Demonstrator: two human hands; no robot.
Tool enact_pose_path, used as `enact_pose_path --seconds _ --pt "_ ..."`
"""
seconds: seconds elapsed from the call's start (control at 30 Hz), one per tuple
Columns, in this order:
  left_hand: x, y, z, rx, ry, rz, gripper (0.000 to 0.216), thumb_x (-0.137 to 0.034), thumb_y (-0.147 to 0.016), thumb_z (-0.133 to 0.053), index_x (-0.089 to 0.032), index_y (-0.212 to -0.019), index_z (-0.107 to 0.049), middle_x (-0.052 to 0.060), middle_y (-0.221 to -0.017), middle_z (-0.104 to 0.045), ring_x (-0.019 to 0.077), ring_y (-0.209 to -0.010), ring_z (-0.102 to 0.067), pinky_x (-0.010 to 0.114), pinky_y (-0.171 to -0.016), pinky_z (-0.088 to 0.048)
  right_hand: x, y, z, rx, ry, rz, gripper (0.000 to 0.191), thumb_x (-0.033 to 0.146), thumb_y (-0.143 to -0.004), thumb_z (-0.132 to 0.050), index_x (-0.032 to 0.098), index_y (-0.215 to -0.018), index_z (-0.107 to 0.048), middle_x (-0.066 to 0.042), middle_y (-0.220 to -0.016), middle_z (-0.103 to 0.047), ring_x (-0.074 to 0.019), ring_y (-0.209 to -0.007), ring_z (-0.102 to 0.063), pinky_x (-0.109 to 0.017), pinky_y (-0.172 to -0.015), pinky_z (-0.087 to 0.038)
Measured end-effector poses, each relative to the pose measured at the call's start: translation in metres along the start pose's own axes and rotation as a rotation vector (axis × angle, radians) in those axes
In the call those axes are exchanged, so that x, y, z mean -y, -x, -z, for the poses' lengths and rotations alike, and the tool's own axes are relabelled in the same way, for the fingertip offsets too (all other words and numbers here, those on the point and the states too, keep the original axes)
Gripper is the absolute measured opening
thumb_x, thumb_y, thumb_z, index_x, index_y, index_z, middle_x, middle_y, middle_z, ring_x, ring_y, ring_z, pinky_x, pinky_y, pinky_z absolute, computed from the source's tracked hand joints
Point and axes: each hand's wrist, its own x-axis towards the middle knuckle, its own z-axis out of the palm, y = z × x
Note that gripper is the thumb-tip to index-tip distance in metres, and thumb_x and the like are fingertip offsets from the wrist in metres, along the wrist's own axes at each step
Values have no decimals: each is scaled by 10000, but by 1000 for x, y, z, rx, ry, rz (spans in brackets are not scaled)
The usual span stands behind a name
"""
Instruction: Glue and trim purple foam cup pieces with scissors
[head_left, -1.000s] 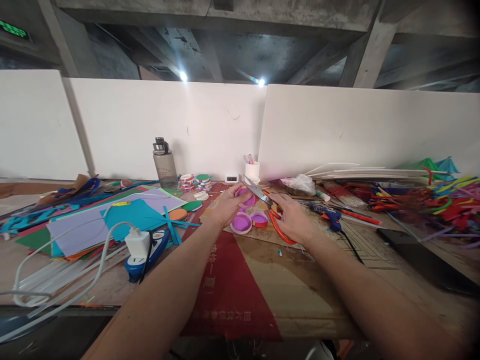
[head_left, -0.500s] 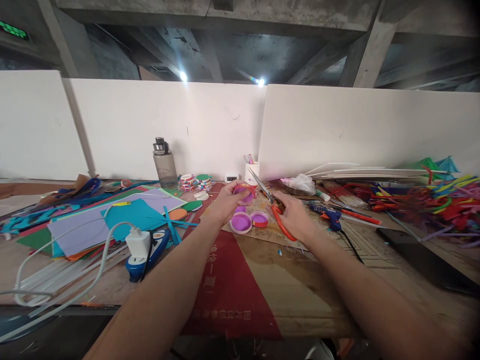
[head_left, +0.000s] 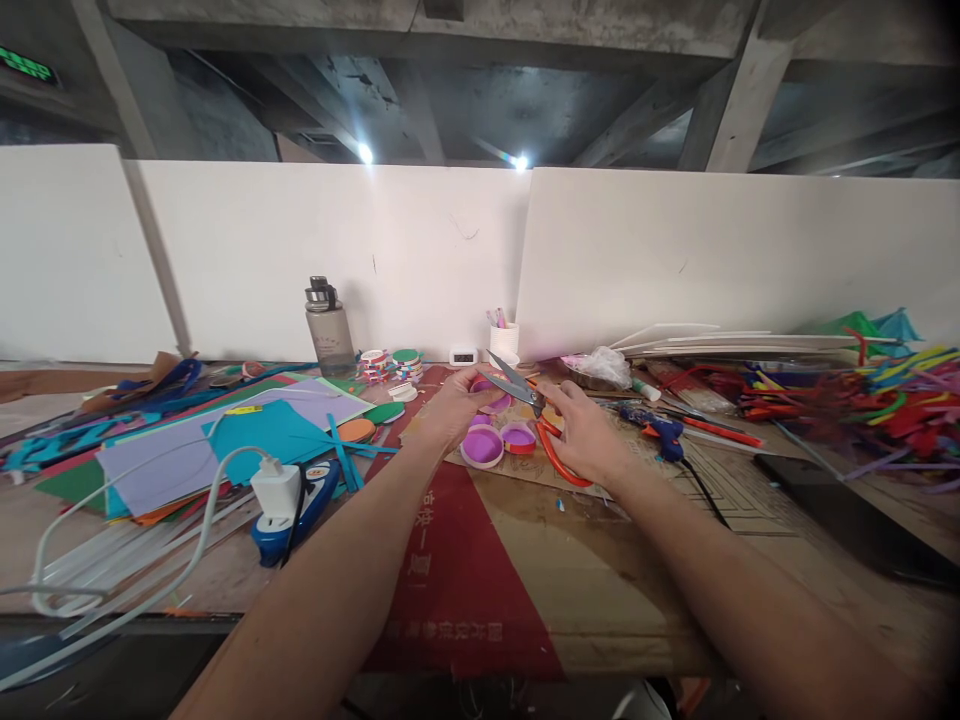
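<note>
My left hand (head_left: 454, 405) pinches a small purple disc with a red rim (head_left: 491, 393) above the table. My right hand (head_left: 589, 435) grips orange-handled scissors (head_left: 551, 450); their steel blades (head_left: 514, 383) point left and up and meet the disc's edge. Just below the hands, a purple round lid (head_left: 482, 446) and a smaller red-rimmed purple disc (head_left: 518, 438) lie on a sheet of brown cardboard (head_left: 600, 540).
Coloured foam sheets (head_left: 247, 435) and a white charger on a power strip (head_left: 289, 490) lie left. A grey water bottle (head_left: 329, 328), a white cup (head_left: 504, 340), a blue glue gun (head_left: 656, 428) and coloured pipe cleaners (head_left: 862, 400) stand further back and right. White boards wall the table's far side.
The scissors swung up and away from the disc half a second ago, and now their blades are back down at the disc's edge. The left hand stays in place.
</note>
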Motion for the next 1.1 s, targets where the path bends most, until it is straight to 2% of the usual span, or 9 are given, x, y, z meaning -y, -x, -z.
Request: enact_pose_path --seconds 0.2,0.37,0.73,0.93,1.1 --pt "-2 1 -3 15 44 11 330 -222 -606 -872 -180 -883 -696 25 -865 -720 139 -703 -640 243 -622 -503 -1 0 -1 3 7 -2 503 261 -865 -538 142 -1354 -552 -172 -1190 -577 -300 -1042 -596 -438 -917 -510" --pt "-2 2 -4 17 59 30 341 -264 -622 -874 -176 -899 -695 25 -868 -719 138 -699 -637 254 -624 -513 0 0 -1 7 -5 -17 496 270 -872 -537 145 -1352 -559 -174 -1195 -578 -286 -1007 -611 -438 -917 -514" --pt "1 0 -2 38 77 30 355 -274 -627 -877 -169 -917 -699 27 -835 -722 140 -686 -641 264 -646 -509 -1 -1 1 -4 37 19 484 260 -862 -556 159 -1335 -582 -164 -1145 -614 -279 -967 -622 -410 -855 -530" --pt "2 -1 0 67 80 25 375 -215 -598 -879 -171 -926 -704 21 -836 -723 149 -713 -656 259 -652 -504 0 0 1 -23 86 16 472 304 -881 -570 169 -1333 -591 -165 -1145 -624 -250 -840 -629 -390 -788 -531" --pt "0 0 -1 86 85 29 362 -258 -625 -867 -171 -937 -705 23 -804 -722 154 -715 -658 281 -698 -509 0 0 2 2 107 6 489 317 -884 -566 168 -1349 -585 -165 -1138 -625 -258 -855 -632 -392 -792 -529"
